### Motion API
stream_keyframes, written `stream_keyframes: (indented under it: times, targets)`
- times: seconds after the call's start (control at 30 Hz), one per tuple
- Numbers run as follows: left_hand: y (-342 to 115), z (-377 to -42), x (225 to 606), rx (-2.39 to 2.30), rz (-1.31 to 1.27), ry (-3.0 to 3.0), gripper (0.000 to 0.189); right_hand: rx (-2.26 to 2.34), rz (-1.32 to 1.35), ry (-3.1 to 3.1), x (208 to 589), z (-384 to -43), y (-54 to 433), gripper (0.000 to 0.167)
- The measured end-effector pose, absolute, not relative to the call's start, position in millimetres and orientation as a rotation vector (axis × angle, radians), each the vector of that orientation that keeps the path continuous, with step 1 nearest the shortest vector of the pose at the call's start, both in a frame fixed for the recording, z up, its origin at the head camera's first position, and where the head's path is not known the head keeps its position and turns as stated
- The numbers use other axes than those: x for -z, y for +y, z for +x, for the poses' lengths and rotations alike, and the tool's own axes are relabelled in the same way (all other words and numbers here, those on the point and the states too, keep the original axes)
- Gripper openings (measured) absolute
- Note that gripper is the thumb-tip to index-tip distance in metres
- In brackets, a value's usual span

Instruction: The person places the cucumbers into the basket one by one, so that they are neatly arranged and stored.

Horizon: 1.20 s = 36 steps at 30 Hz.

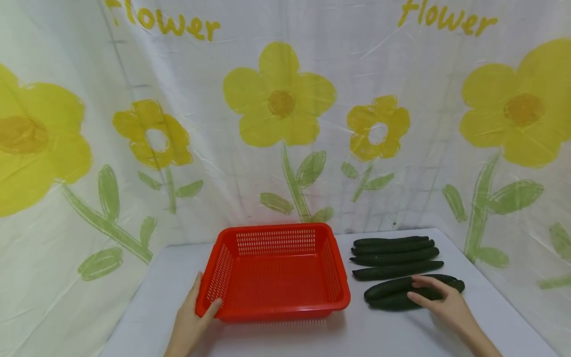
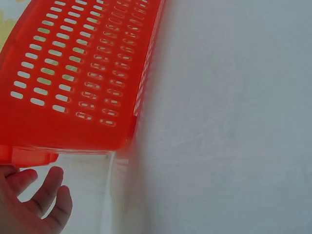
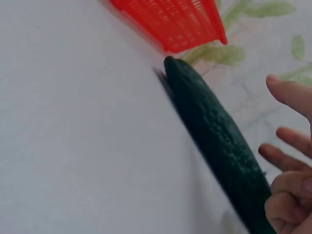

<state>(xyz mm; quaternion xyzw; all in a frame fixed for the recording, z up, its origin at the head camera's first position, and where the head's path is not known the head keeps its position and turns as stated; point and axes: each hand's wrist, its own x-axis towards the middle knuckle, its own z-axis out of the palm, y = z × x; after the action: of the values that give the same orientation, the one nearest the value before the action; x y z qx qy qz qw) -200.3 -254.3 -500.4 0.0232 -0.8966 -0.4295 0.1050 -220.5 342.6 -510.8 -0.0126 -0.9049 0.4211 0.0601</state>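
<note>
Catalogued largest to smallest, clock faces as in the head view.

1. Curtain (image 1: 232,178). White, hung behind the counter; printed with yellow flowers (image 1: 250,91) on green stems. Yellow lettering (image 1: 171,27), "flower", at eleven o'clock and again at one.

2. Counter (image 1: 370,332). White covering, plain and pale; set below the curtain, toward six o'clock.

3. Red basket (image 1: 276,316). Plastic, rectangular, slotted walls, broad rim; upright on the counter, toward ten o'clock from its middle.

4. Rear cucumbers (image 1: 394,259). Four, dark green, long; laid on the counter between two and three o'clock from the red basket, ends toward nine and three. Hindmost three close together; fourth just beside, toward six o'clock.

5. Front cucumbers (image 1: 390,301). At least two, dark green, side by side; just past three o'clock from the red basket, well apart from it. Exact count hidden behind fingers.

6. Left grip (image 1: 189,317). Bare hand, at eight o'clock on the red basket; rim held at the near corner, thumb over the top, fingers along the outer wall.

7. Right grip (image 1: 446,302). Bare hand, over the front cucumbers; thumb and fingers parted, loosely bent, nothing grasped. Contact with the skin below: impossible to tell.
</note>
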Motion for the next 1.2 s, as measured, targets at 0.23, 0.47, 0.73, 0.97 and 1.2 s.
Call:
stream_keyframes:
  times: [0.23, 0.47, 0.73, 0.97, 1.2]
  targets:
    - [-257, -197, 505, 1.295, -0.02, -2.569, 0.106, -1.55, 0.005, -2.613, 530, -216, 336, 0.05]
    - [-262, -193, 511, 1.355, -0.082, -2.536, 0.109, -1.468, -0.095, -2.661, 544, -213, 335, 0.055]
    - [-260, -190, 516, 1.596, 0.001, -2.502, 0.105, -1.138, 0.031, -2.646, 546, -214, 335, 0.045]
    - [-258, -197, 518, 1.571, -0.032, -2.498, 0.104, -0.875, 0.059, -2.667, 540, -218, 346, 0.046]
    - [-257, -195, 516, 1.589, -0.033, -2.486, 0.105, -0.944, 0.016, -2.794, 539, -217, 355, 0.053]
